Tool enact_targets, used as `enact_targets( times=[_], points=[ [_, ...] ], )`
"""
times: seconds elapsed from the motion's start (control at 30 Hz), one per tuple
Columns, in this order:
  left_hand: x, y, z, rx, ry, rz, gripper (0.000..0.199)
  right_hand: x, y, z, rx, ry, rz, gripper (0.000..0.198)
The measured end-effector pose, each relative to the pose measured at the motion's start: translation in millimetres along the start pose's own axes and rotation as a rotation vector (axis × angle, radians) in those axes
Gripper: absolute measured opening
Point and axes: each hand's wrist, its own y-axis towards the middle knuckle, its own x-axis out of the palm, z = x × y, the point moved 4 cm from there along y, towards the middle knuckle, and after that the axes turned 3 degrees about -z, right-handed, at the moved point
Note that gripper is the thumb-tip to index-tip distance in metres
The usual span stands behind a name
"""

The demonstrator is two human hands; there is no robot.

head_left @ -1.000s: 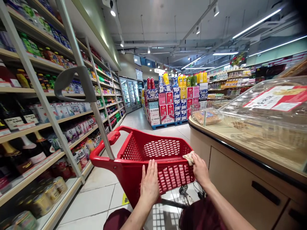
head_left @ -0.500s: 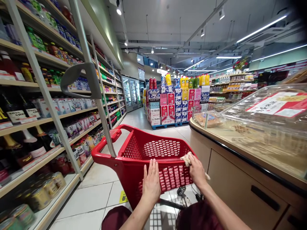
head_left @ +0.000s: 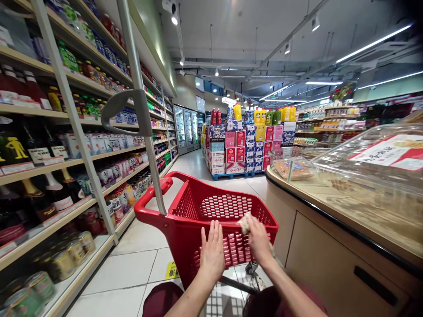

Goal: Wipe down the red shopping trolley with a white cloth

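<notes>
A red plastic shopping cart (head_left: 180,237) stands in front of me, its perforated basket side facing my knees. My left hand (head_left: 212,251) lies flat on that near side, fingers stretched out and pointing up to the rim. In my right hand (head_left: 259,237) is a crumpled pale cloth (head_left: 245,223), pressed on the near top rim right of my left hand. Part of the cloth hangs out below the right hand. A metal pole with a grey loop handle (head_left: 142,112) rises from the cart's left end.
Shelves of bottles and cans (head_left: 95,154) line the left side. A wooden counter (head_left: 317,246) with clear-lidded food packs (head_left: 380,154) stands close on the right. Stacked drink cartons (head_left: 236,149) are ahead, and a yellow floor sticker (head_left: 172,270) lies below the cart.
My right hand has slid left along the cart's rim with the cloth, nearer my left hand. The left hand stays flat on the cart. The view has turned slightly left.
</notes>
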Motion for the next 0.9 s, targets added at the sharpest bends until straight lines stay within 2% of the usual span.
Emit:
enact_targets(
  times=[0.07,0.13,0.23,0.3,0.37,0.43,0.5,0.57,0.63,0.7,0.77,0.9],
  points=[
    [-5,-1,-7,0.012,-0.004,0.0,0.061,9,1,-30,-0.151,0.056,-0.069,0.055],
    [-11,-2,-19,-0.016,0.009,0.011,0.062,10,1,-32,-0.176,0.065,-0.089,0.056],
    [-15,-4,-35,-0.057,0.031,0.013,0.062,2,1,1,0.009,-0.004,0.006,0.052],
    [-13,-5,-38,-0.058,0.033,0.005,0.061,0,1,8,0.089,-0.032,0.058,0.05],
    [-11,-5,-39,-0.071,0.036,0.009,0.061,7,2,-12,0.038,-0.009,0.045,0.052],
    [-9,-6,-40,-0.067,0.039,0.023,0.061,16,3,-44,-0.099,0.043,-0.015,0.055],
    [-10,-8,-41,-0.048,0.042,0.039,0.061,20,3,-61,-0.193,0.073,-0.065,0.057],
    [-10,-10,-44,-0.051,0.044,0.06,0.061,15,2,-50,-0.175,0.059,-0.06,0.056],
    [-11,-13,-45,-0.064,0.052,0.076,0.061,6,1,-27,-0.077,0.016,0.003,0.053],
    [-11,-14,-44,-0.075,0.061,0.085,0.061,1,1,-19,-0.016,-0.004,0.055,0.051],
    [-13,-14,-42,-0.078,0.067,0.095,0.062,6,2,-38,-0.051,0.013,0.052,0.051],
    [-18,-16,-46,-0.054,0.067,0.124,0.06,23,4,-96,-0.228,0.077,-0.047,0.055]
  ],
)
